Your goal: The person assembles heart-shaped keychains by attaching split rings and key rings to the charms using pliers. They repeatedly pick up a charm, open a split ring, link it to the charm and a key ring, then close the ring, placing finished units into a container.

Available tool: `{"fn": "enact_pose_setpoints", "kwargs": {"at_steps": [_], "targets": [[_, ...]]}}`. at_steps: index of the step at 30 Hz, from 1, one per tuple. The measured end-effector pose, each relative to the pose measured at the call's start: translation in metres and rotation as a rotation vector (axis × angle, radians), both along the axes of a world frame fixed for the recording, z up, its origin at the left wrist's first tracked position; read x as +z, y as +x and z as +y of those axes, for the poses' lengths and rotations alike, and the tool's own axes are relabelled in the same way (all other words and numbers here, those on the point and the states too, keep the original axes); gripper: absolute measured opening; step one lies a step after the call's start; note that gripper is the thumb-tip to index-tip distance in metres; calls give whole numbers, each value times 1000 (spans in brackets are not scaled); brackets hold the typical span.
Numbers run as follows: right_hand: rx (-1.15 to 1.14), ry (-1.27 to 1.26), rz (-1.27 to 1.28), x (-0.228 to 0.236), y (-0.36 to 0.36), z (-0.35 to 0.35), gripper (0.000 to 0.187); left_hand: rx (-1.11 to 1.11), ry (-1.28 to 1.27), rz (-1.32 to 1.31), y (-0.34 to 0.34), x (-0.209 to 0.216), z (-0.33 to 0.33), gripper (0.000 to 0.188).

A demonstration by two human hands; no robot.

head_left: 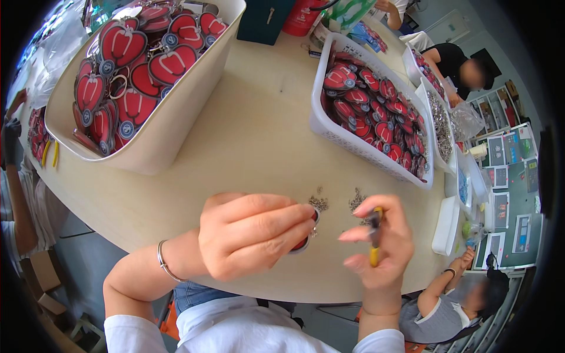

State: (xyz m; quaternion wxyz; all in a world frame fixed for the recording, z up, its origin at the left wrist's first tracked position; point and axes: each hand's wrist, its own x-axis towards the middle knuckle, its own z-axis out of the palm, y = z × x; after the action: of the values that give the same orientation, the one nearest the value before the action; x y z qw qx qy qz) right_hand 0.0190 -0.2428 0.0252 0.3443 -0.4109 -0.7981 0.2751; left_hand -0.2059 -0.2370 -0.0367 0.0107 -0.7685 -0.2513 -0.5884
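Observation:
My left hand (253, 235) is closed round a red heart-shaped charm (299, 247) with a dark edge, most of it hidden behind the fingers. Close by on the right, my right hand (391, 241) holds small yellow-handled pliers (374, 254) against its fingers, with thumb and forefinger apart. The pliers' dark jaws are hard to make out. Two small heaps of tiny metal parts, a left heap (318, 203) and a right heap (356, 201), lie on the table (265, 117) just beyond my hands.
A deep cream bin (194, 112) of red heart keychains stands at left. A white basket (368, 157) of more hearts is at right, beside a tray of metal parts (439, 126) and a white container (445, 226). Other people sit at right (438, 312), far right and left.

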Motion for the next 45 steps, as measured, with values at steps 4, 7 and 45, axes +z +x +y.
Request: {"fn": "enact_pose_setpoints", "kwargs": {"at_steps": [4, 7, 45], "targets": [[137, 193, -226, -6, 12, 3, 39, -49, 20, 63, -6, 8, -3, 18], [137, 209, -276, -8, 14, -1, 36, -84, 36, 59, -6, 9, -2, 14], [200, 256, -316, -4, 11, -12, 40, -87, 19, 43, -7, 19, -8, 8]]}}
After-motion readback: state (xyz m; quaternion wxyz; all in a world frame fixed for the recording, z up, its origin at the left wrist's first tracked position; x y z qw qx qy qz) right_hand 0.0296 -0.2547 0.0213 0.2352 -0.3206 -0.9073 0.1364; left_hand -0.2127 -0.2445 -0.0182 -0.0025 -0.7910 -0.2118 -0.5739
